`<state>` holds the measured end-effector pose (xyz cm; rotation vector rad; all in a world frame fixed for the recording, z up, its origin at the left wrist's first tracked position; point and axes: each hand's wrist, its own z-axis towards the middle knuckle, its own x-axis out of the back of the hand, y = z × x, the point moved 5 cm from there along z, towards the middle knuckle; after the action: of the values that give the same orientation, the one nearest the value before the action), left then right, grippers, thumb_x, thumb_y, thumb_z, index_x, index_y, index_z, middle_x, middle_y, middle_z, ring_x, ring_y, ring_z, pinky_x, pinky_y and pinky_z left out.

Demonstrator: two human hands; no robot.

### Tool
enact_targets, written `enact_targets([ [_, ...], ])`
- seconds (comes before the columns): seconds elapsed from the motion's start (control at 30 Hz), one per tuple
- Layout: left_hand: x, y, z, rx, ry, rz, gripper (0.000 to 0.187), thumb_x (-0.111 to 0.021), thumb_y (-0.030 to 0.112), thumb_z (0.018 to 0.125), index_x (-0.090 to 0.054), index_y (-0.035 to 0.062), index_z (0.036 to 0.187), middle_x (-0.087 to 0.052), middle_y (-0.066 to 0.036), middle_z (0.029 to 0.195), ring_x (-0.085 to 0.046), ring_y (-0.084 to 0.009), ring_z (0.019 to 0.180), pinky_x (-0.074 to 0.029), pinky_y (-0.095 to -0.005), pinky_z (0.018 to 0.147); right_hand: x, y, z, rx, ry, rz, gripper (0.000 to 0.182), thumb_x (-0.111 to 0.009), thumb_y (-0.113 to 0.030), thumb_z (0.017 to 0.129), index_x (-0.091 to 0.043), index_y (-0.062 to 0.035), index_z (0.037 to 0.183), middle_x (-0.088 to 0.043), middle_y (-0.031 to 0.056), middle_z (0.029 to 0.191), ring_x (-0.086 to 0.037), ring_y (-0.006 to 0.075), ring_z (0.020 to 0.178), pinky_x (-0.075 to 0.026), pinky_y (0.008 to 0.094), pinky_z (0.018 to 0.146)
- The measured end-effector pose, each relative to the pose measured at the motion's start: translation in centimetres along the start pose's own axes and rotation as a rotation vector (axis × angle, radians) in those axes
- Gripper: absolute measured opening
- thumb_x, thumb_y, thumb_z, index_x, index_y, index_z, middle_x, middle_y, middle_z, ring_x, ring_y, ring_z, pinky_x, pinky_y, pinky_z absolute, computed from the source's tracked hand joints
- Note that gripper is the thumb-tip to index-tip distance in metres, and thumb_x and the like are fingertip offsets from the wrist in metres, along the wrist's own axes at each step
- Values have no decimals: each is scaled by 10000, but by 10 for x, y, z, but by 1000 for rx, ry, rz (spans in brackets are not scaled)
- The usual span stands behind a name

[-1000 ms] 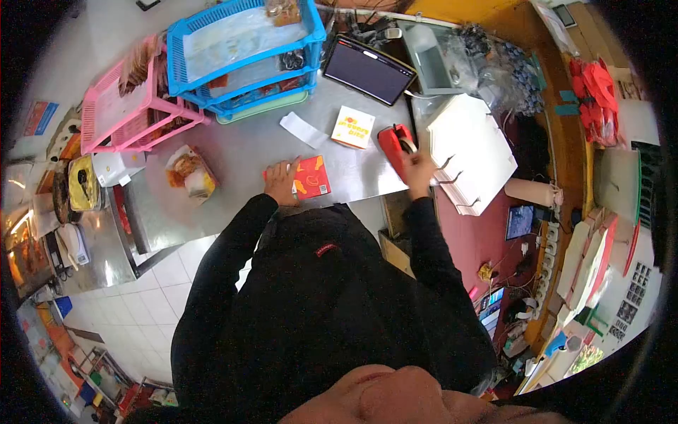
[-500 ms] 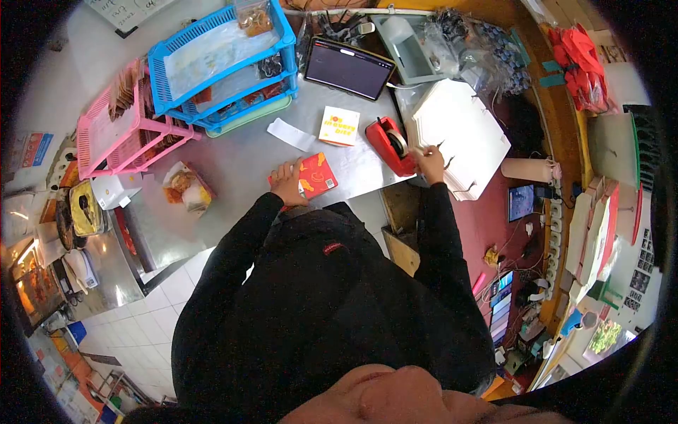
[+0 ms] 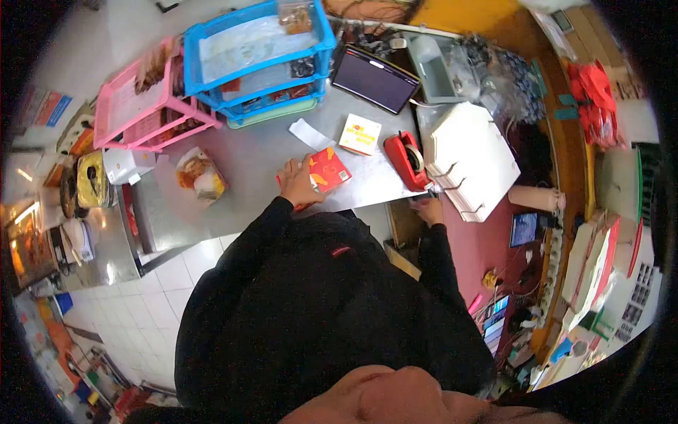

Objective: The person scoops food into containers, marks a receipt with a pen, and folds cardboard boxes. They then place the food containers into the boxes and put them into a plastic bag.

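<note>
My left hand grips the left end of a small red cardboard box with yellow shapes, on the metal table near its front edge. Its fingers cover part of the box. My right hand is just off the table edge, below the near end of a red tape dispenser. The right fingers look curled and partly blurred; whatever they pinch cannot be made out. Behind the red box stands a white box with yellow lettering. A white paper strip lies to its left.
A stack of white flat cartons stands right of the dispenser. At the back are a tablet, blue tiered trays and a pink rack. A food packet lies on the table at left.
My right hand has come down from the dispenser's near end toward my body. My left hand stays at the red box. The whole view has shifted and tilted slightly.
</note>
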<state>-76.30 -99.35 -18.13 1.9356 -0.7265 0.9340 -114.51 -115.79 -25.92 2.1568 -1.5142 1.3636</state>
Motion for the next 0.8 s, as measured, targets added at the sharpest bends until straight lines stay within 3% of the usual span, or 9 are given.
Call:
enact_targets([
  [0.03,8,2,-7,38,67,-37,1132,-809,392,423,-277,114,1382,-401,-201,1174,-366,-373,1140,-271,-511,889,2,-42,-4,-213,227,597,237,-682,-278,803,-707,-43,810,-644,22,704,-584,107,600,-469,268,532],
  [0.1,20,12,-9,58,181,-35,1119,-803,392,439,-273,109,1384,-402,-197,1161,-373,-363,1123,-268,-500,874,20,-160,11,78,233,994,247,-726,-260,779,-703,-17,816,-589,-20,660,-481,36,547,-399,221,478],
  [0.2,48,30,-9,68,385,-23,1097,-796,399,466,-272,104,1384,-405,-188,1135,-383,-346,1093,-266,-487,851,44,-271,20,139,388,881,275,-765,-282,733,-684,-22,699,-542,-11,541,-431,43,483,-343,246,437],
  [0.3,78,37,-21,90,516,-6,1090,-801,417,479,-276,112,1385,-405,-174,1105,-384,-329,1058,-260,-483,831,54,-285,24,139,587,719,451,-792,-359,688,-565,-15,507,-460,7,417,-391,74,410,-326,272,415],
  [0.5,60,-17,-28,234,281,-315,1002,-777,368,551,-281,57,1364,-465,-170,1086,-478,-317,1028,-384,-446,835,66,-296,25,120,531,423,590,-789,-468,654,-482,-11,441,-427,27,384,-378,105,364,-309,280,392],
  [0.57,37,-28,-32,181,-35,-1350,922,-756,299,589,-299,0,1332,-541,-165,1037,-582,-265,892,-469,-333,776,60,-295,34,191,465,497,573,-779,-443,684,-477,-28,429,-442,12,395,-386,93,369,-305,266,398],
  [0.67,21,-54,-44,126,-211,-1628,652,-680,219,671,-435,-28,1221,-618,-140,999,-638,-213,813,-503,-290,778,40,-302,46,312,206,685,458,-748,-393,745,-539,-52,521,-464,-17,458,-386,68,400,-293,238,408],
  [0.73,34,-45,-73,192,-385,-1894,449,-605,175,734,-522,-17,1132,-644,-114,993,-648,-200,852,-518,-316,807,7,-307,54,96,-282,1298,297,-748,-304,763,-592,-73,663,-432,-50,505,-365,59,403,-266,220,390],
  [0.8,35,-56,-74,176,-382,-1883,452,-609,176,731,-524,-16,1132,-647,-112,973,-650,-192,835,-519,-314,804,7,-316,58,76,-323,1255,263,-741,-289,771,-599,-74,722,-439,-49,526,-357,53,409,-261,213,391],
])
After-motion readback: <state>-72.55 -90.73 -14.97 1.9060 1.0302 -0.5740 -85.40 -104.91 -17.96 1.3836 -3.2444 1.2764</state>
